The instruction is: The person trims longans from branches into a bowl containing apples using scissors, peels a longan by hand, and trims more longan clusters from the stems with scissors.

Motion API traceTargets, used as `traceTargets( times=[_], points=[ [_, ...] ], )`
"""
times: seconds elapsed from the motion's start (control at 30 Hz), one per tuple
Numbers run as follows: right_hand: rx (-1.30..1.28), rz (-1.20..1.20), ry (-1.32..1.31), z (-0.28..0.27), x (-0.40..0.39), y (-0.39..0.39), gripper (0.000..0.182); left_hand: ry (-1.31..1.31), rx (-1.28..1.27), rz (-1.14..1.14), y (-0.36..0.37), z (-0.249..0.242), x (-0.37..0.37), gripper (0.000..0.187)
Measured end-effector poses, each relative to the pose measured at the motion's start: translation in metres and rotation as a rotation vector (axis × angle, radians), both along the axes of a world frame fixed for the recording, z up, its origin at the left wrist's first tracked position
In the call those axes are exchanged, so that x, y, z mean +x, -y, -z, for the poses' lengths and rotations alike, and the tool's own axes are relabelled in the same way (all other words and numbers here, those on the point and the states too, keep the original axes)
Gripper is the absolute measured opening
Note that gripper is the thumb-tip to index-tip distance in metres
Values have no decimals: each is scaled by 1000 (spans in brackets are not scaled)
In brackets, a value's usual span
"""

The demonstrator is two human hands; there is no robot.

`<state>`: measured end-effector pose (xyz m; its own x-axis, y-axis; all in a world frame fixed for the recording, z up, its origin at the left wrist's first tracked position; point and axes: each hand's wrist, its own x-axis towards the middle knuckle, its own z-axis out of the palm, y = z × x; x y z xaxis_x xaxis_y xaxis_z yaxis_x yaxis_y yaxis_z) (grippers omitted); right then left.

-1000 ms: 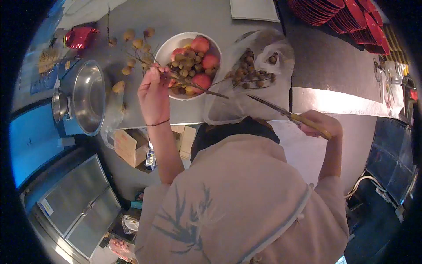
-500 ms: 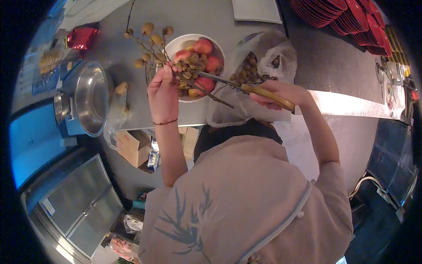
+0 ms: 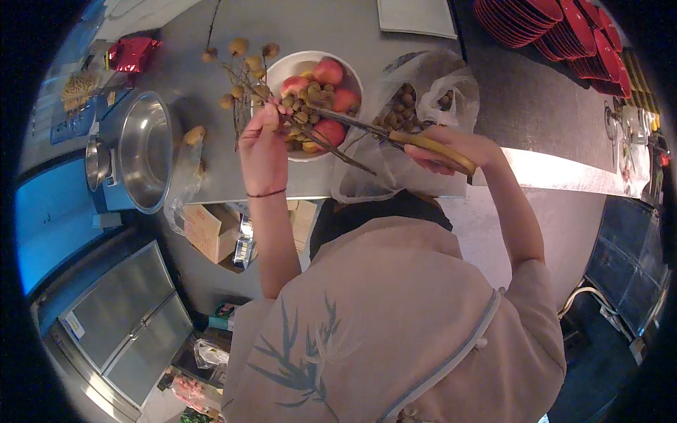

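My left hand (image 3: 264, 151) is closed around a woody branch (image 3: 352, 163) bearing small round brown fruits that look like longans. Fruiting twigs (image 3: 238, 48) spread out beyond the fingers, and the thick stem end points to the right. In my right hand (image 3: 462, 146) are scissors (image 3: 434, 148) with yellow handles, their dark blades reaching left among the fruits. Beneath the branch stands a white bowl (image 3: 273, 68) holding red apples (image 3: 328, 132) and some yellowish fruit. A clear plastic bag (image 3: 363, 176) with more longans (image 3: 403, 106) lies right of the bowl, under the scissors.
Left on the metal table (image 3: 211, 169) are a large steel basin (image 3: 147, 151), a smaller steel bowl (image 3: 96, 163) and a red packet (image 3: 132, 53). Stacked red dishes (image 3: 518, 21) stand at the back right. Cardboard boxes (image 3: 211, 229) sit below the table edge.
The scissor blades have shifted slightly up and left among the longans. My left hand keeps its hold on the branch, and the whole view has moved a little.
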<state>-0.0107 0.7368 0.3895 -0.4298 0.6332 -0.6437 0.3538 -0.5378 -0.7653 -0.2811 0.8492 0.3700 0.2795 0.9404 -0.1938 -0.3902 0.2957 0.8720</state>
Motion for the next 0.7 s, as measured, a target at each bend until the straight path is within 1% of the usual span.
traceTargets(
  times=[0.1, 0.2, 0.3, 0.4, 0.6, 0.7],
  points=[
    [34, 38, -19, -5, -6, -4, 50, -53, 32, 41, -1, 3, 0, 17],
    [63, 39, -45, -7, -10, -9, 51, -67, 36, 22, 0, 5, 2, 17],
    [58, 27, 80, -15, -16, -12, 53, -94, 34, 16, -2, 7, 1, 17],
    [204, -51, 99, -18, -17, -16, 56, -99, 28, 5, -5, 8, -1, 17],
    [158, -60, 50, -4, -15, -18, 59, -40, -2, -2, -7, 8, -2, 19],
    [188, 27, 66, 6, -16, -17, 57, 9, -51, -4, -11, 17, -6, 18]
  ],
)
